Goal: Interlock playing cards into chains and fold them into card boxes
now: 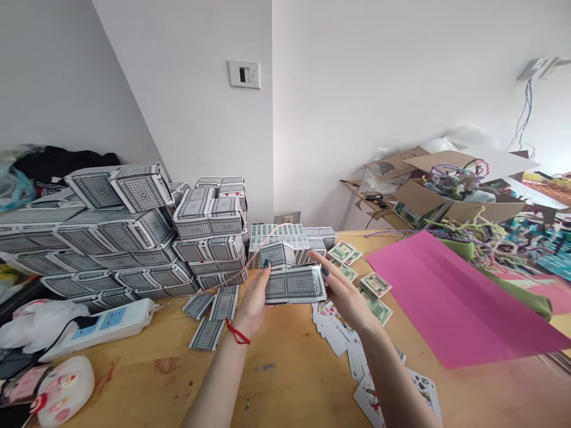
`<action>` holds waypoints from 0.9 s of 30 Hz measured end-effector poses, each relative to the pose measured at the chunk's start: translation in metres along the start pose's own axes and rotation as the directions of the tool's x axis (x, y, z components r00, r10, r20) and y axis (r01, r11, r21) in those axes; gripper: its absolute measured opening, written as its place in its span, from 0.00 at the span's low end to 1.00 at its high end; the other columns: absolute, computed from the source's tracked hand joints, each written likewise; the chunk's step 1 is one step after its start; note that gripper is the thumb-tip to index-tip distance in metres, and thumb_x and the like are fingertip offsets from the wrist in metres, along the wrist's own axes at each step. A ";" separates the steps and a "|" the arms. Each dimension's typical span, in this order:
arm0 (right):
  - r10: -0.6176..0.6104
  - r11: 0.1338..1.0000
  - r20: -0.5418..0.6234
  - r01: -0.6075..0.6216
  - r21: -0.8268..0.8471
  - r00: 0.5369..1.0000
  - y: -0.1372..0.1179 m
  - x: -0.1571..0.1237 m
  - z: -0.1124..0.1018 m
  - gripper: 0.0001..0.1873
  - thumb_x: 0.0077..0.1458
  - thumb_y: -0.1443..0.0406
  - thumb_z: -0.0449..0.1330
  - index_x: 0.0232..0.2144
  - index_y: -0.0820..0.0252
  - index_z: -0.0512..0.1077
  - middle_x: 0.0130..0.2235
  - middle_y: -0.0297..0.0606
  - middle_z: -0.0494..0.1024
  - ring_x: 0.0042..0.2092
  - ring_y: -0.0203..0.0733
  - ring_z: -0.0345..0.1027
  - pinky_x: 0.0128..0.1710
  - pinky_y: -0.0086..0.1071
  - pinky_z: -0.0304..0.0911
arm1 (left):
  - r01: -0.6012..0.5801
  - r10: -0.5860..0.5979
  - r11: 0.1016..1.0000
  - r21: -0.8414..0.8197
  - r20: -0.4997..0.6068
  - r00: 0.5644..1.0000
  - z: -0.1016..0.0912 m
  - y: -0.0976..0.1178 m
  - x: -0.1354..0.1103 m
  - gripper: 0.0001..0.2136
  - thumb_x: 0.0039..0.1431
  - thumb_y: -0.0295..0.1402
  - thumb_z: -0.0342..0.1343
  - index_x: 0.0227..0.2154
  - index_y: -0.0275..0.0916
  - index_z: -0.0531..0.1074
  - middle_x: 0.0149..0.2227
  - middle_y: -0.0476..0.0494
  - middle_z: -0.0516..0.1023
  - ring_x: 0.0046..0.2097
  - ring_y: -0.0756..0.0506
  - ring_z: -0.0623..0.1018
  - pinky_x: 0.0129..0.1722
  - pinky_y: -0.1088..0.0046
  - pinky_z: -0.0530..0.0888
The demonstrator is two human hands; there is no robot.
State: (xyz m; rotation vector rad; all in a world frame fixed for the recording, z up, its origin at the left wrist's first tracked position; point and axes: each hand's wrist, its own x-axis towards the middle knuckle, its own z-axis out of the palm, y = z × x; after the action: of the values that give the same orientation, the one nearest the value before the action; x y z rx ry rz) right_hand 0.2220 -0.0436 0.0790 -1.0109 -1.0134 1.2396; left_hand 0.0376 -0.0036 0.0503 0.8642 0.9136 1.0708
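Observation:
Card packs (297,285) with grey patterned backs stand in a small block in front of me, and a smaller pack (273,255) lies on top. My left hand (254,303), with a red string round the wrist, is closed on the block's left side, thumb along the upper pack. Its other fingers are hidden. At the right end, my right hand (345,291) has its fingers stretched out along the block's side. Loose face-up playing cards (332,330) spread under my right forearm. Left of my left wrist lie a few face-down cards (209,333).
Tall stacks of card packs (134,232) rise on the left. A white power strip (111,321) lies before them. Green-printed bundles (375,285) sit beside a pink sheet (455,303). Open cardboard boxes (468,211) and tangled yarn (504,244) occupy the right; a wall stands behind.

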 end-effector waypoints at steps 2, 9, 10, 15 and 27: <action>0.085 0.995 0.052 -0.083 -0.052 0.995 0.004 0.001 0.003 0.22 0.50 0.54 0.56 0.49 0.48 0.68 0.47 0.32 0.73 0.41 0.44 0.69 0.38 0.35 0.65 | 0.001 0.004 0.997 0.080 -0.060 0.998 -0.005 -0.006 0.006 0.18 0.53 0.46 0.51 0.43 0.43 0.71 0.46 0.43 0.75 0.56 0.40 0.66 0.54 0.60 0.62; 0.172 0.983 0.037 -0.169 -0.069 0.984 0.027 0.013 0.009 0.19 0.48 0.55 0.59 0.44 0.49 0.71 0.41 0.33 0.76 0.43 0.44 0.68 0.41 0.36 0.63 | -0.080 0.186 0.857 0.509 -0.161 0.969 -0.013 -0.017 0.012 0.29 0.49 0.37 0.56 0.56 0.44 0.57 0.60 0.39 0.57 0.61 0.40 0.55 0.58 0.61 0.50; 0.183 0.981 0.017 -0.182 -0.068 0.983 0.030 0.015 0.008 0.18 0.47 0.55 0.59 0.42 0.50 0.72 0.40 0.33 0.76 0.42 0.44 0.69 0.41 0.36 0.64 | -0.099 0.193 0.829 0.550 -0.117 0.974 -0.013 -0.015 0.010 0.28 0.48 0.37 0.57 0.54 0.44 0.60 0.59 0.38 0.59 0.60 0.39 0.57 0.58 0.61 0.50; 0.186 0.981 -0.006 -0.186 -0.060 0.983 0.037 0.018 0.002 0.17 0.46 0.55 0.60 0.40 0.50 0.73 0.38 0.33 0.77 0.40 0.45 0.70 0.44 0.40 0.63 | -0.111 0.153 0.786 0.608 -0.018 0.988 -0.021 -0.007 0.000 0.20 0.44 0.40 0.59 0.42 0.42 0.70 0.48 0.35 0.72 0.56 0.35 0.65 0.55 0.59 0.54; -0.007 0.931 -0.015 0.001 -0.366 1.000 0.035 0.018 0.005 0.18 0.48 0.52 0.57 0.40 0.51 0.74 0.43 0.35 0.76 0.48 0.49 0.65 0.51 0.41 0.55 | -0.498 0.323 0.606 0.621 0.380 0.867 0.010 0.023 -0.028 0.22 0.49 0.30 0.55 0.49 0.48 0.67 0.55 0.45 0.66 0.57 0.40 0.62 0.57 0.62 0.54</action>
State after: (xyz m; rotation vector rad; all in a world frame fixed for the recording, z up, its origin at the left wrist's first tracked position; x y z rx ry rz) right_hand 0.2102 -0.0235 0.0474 -1.3021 -1.2625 1.0564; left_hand 0.0330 -0.0261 0.0801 1.8972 0.9520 0.9685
